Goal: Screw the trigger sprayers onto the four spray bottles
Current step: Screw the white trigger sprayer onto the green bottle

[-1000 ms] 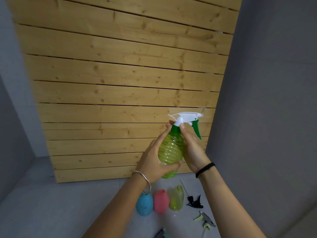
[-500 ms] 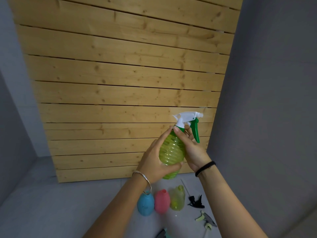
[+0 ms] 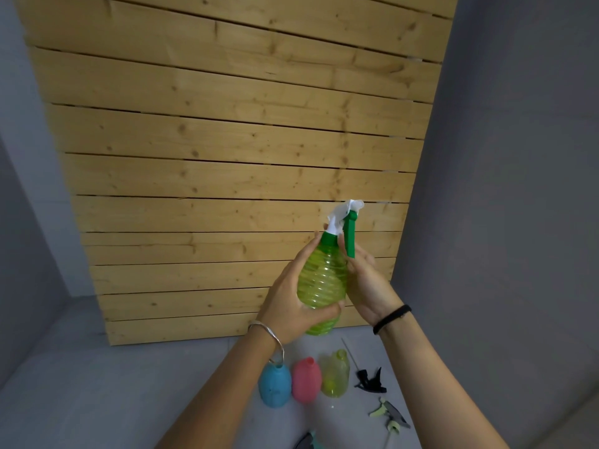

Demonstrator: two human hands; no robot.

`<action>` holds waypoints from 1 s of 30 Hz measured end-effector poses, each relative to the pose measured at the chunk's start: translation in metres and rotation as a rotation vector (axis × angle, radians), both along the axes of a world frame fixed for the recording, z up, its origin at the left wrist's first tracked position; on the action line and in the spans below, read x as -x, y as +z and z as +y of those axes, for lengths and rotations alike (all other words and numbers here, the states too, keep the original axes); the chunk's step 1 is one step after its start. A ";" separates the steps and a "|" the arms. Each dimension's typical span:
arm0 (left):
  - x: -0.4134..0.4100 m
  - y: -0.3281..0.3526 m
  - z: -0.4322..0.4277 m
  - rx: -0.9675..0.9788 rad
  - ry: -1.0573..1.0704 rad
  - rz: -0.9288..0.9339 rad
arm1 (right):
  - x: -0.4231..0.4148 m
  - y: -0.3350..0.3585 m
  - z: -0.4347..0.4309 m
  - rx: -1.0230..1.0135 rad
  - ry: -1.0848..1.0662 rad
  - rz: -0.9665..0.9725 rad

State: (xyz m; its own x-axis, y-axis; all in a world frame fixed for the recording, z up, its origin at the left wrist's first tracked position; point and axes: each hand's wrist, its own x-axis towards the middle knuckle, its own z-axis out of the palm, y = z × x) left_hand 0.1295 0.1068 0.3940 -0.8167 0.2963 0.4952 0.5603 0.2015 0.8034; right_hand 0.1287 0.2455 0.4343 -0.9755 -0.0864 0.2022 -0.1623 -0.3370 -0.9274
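Gripping the green bottle [image 3: 322,280] mid-air before the wooden slats [image 3: 227,157], the left hand [image 3: 291,306] wraps its belly; right hand [image 3: 366,283] fingers pinch the collar under the white-and-green sprayer [image 3: 345,222]. Three capless bottles [image 3: 304,379] wait below.

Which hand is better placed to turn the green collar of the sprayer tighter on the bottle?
The right hand, probably. Its fingertips are already at the green collar beside the trigger, while the left hand wraps the green bottle and steadies it in the air.
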 end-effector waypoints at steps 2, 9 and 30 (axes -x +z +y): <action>0.001 0.000 -0.001 0.001 -0.009 0.010 | 0.000 0.001 0.001 -0.002 -0.001 -0.003; 0.004 -0.009 -0.001 -0.020 -0.011 -0.148 | 0.004 0.001 0.000 0.008 -0.027 -0.015; 0.011 -0.005 0.000 -0.333 -0.096 -0.340 | 0.004 0.000 -0.004 0.044 -0.101 -0.027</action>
